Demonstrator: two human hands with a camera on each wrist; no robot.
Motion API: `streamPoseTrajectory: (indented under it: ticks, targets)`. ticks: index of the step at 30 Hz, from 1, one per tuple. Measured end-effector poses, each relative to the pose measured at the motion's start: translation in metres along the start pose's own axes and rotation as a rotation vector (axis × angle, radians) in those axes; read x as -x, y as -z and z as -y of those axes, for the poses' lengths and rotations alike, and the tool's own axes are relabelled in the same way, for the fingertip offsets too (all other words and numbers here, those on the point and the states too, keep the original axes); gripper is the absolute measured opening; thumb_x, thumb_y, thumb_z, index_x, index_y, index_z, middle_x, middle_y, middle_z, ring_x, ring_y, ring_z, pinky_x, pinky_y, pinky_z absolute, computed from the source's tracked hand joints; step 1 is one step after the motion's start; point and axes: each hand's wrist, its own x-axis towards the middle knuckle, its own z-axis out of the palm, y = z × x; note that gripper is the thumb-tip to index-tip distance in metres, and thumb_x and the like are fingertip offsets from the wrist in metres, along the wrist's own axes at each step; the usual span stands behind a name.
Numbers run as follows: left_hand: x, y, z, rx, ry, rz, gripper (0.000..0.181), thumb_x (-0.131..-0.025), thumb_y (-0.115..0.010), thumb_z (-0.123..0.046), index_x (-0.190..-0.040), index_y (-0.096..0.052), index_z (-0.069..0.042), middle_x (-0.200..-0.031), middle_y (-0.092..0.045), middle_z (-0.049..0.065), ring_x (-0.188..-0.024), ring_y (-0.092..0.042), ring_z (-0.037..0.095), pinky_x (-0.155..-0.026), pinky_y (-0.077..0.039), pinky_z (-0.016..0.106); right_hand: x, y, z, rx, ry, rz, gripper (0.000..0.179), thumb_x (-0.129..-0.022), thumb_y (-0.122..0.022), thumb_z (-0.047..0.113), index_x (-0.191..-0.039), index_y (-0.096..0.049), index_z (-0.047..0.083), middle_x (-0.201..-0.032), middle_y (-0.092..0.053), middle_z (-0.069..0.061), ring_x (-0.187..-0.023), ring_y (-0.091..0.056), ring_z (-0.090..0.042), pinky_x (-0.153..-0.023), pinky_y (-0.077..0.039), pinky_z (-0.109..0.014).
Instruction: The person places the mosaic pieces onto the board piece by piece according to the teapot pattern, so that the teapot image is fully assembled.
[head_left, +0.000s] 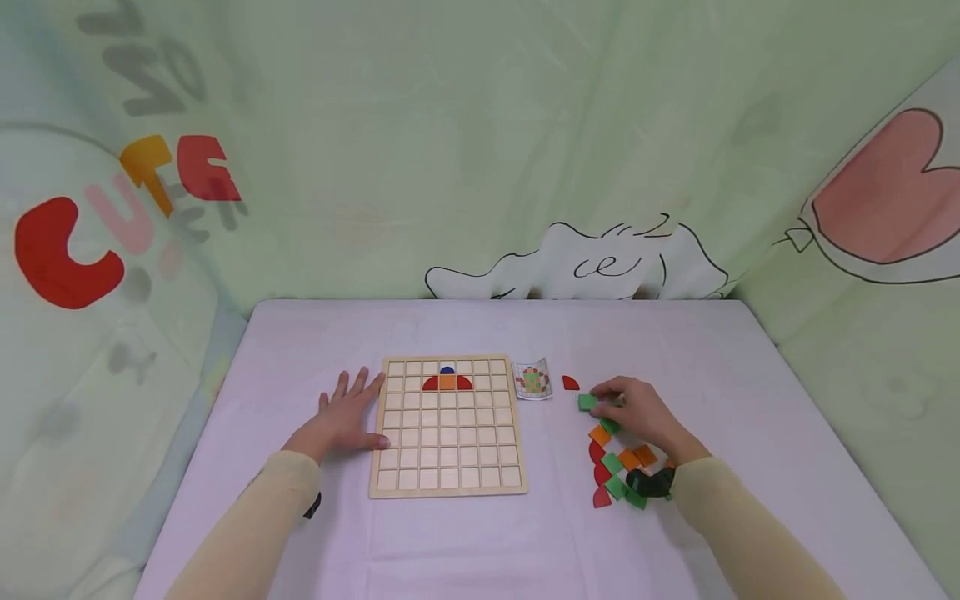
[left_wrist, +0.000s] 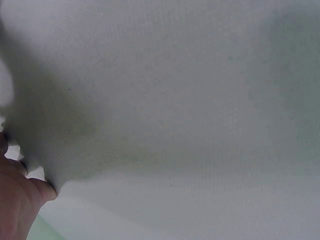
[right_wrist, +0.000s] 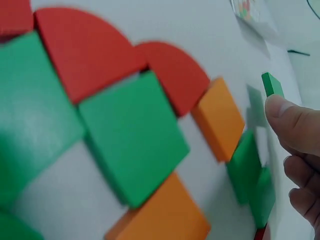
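My right hand [head_left: 637, 410] pinches a green square tile [head_left: 587, 402] between thumb and fingertips, to the right of the board. In the right wrist view that green tile [right_wrist: 271, 84] is held up on edge beyond the loose tiles. My left hand [head_left: 347, 417] lies with fingers spread at the left rim of a wooden grid board [head_left: 448, 493], thumb and index fingertip on its edge. Near the board's top, an orange square [head_left: 447, 382] sits between a left red quarter-circle [head_left: 431, 383] and a right red quarter-circle [head_left: 465, 383]. A blue half-round piece [head_left: 447, 370] is above the orange square.
A small pattern card [head_left: 532, 380] lies beside the board's upper right corner. One red quarter-circle [head_left: 571, 382] is apart from the pile. Below my right hand are several loose tiles: green [head_left: 615, 487], orange [head_left: 628, 459] and red [head_left: 602, 497]. A white cloth covers the table [head_left: 450, 550].
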Motion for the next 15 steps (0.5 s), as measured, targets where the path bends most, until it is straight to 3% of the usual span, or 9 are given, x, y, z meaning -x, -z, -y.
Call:
streamPoseTrajectory:
  ticks: [6, 15]
  targets:
    - [0.001, 0.002, -0.001, 0.010, 0.003, 0.003, 0.113, -0.080, -0.087, -0.039, -0.164, -0.017, -0.008, -0.171, -0.003, 0.024, -0.156, 0.006, 0.052, -0.119, -0.005, 0.077, -0.003, 0.001, 0.017, -0.007, 0.057, -0.007, 0.029, -0.093, -0.074, 0.013, -0.120, -0.073, 0.003, -0.114, -0.073, -0.013, -0.106, -0.060, -0.029, -0.093, -0.054, -0.045]
    - [0.000, 0.000, -0.001, 0.012, 0.010, -0.002, 0.114, -0.079, -0.087, -0.039, -0.164, -0.017, -0.009, -0.171, -0.003, 0.023, -0.156, 0.006, 0.051, -0.119, -0.005, 0.076, -0.011, -0.008, 0.049, -0.042, 0.159, -0.035, 0.028, -0.090, -0.078, 0.010, -0.117, -0.075, 0.002, -0.111, -0.076, -0.012, -0.101, -0.066, -0.028, -0.094, -0.055, -0.048]
